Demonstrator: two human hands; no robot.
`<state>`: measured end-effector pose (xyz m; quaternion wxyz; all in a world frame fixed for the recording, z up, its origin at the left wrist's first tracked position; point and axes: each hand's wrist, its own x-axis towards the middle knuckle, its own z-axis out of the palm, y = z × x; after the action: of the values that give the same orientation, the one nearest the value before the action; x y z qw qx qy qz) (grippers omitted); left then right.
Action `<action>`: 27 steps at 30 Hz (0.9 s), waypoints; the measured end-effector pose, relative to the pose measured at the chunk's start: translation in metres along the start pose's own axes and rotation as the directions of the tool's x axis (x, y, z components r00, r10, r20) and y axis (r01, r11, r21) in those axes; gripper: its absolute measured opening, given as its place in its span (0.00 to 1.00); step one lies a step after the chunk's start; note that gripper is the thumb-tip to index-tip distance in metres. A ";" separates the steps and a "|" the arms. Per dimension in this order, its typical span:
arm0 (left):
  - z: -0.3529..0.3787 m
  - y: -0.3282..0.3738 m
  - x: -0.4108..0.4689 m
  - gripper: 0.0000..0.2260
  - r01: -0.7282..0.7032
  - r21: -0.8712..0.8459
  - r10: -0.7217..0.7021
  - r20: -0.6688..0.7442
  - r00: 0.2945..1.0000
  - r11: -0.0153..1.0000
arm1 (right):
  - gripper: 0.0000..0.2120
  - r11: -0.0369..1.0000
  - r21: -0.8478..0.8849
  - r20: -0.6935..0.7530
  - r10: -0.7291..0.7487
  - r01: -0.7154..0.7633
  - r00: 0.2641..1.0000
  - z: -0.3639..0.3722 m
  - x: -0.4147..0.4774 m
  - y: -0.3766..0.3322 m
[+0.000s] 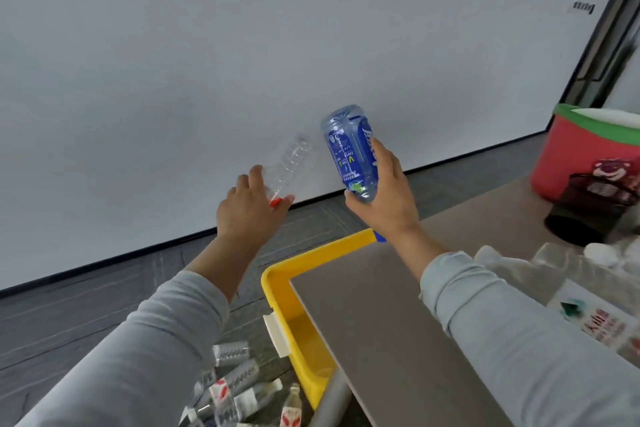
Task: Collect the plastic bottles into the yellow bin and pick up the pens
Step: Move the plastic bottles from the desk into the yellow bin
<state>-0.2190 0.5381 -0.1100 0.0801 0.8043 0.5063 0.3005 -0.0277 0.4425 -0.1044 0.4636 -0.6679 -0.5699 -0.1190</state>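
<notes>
A: Where are the 2 bottles?
B: Fingers of the left hand (249, 210) grip the clear bottle (292, 161); those of the right hand (386, 199) curl round the blue bottle (348, 149), both raised near the yellow bin (304, 262) partly under the counter (381, 322).

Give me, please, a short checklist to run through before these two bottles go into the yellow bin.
1. Left hand grips the clear bottle near its red cap: ok.
2. Right hand grips the blue bottle, base up: ok.
3. Both bottles above the yellow bin: cannot tell; they are held high, out in front.
4. Bin opening free: not ok; the table covers much of it.
5. Other bottles collected: not ok; several lie on the floor beside the bin.
6. Pens located: cannot tell; none shows.
</notes>
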 end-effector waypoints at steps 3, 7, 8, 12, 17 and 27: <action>0.008 -0.011 0.010 0.32 0.030 0.052 -0.031 0.015 0.999 0.998 | 0.40 0.998 -0.058 0.048 0.038 -0.035 0.998 0.024 0.011 0.016; 0.016 -0.021 0.022 0.32 0.016 0.104 -0.021 0.052 0.998 0.994 | 0.40 0.947 -0.266 0.174 0.232 -0.181 0.957 0.045 0.015 0.031; 0.018 -0.023 0.024 0.32 0.008 0.110 -0.015 0.063 0.998 0.994 | 0.39 0.926 -0.313 0.191 0.278 -0.210 0.941 0.048 0.015 0.033; 0.028 -0.025 0.034 0.32 -0.020 0.129 0.007 0.105 0.994 0.992 | 0.35 0.892 -0.384 0.221 0.339 -0.238 0.915 0.058 0.013 0.040; 0.052 -0.019 0.034 0.31 -0.057 0.138 0.037 0.140 0.989 0.989 | 0.27 0.890 -0.413 0.204 0.297 -0.192 0.933 0.056 0.012 0.045; 0.091 0.012 0.050 0.34 -0.237 0.102 0.179 0.395 0.901 0.966 | 0.21 0.872 -0.449 0.175 0.298 -0.193 0.939 0.033 0.006 0.049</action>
<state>-0.1430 0.5913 -0.1579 0.0850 0.9005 0.4128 0.1066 0.0044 0.4752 -0.1416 0.2464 -0.8294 -0.4915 -0.0992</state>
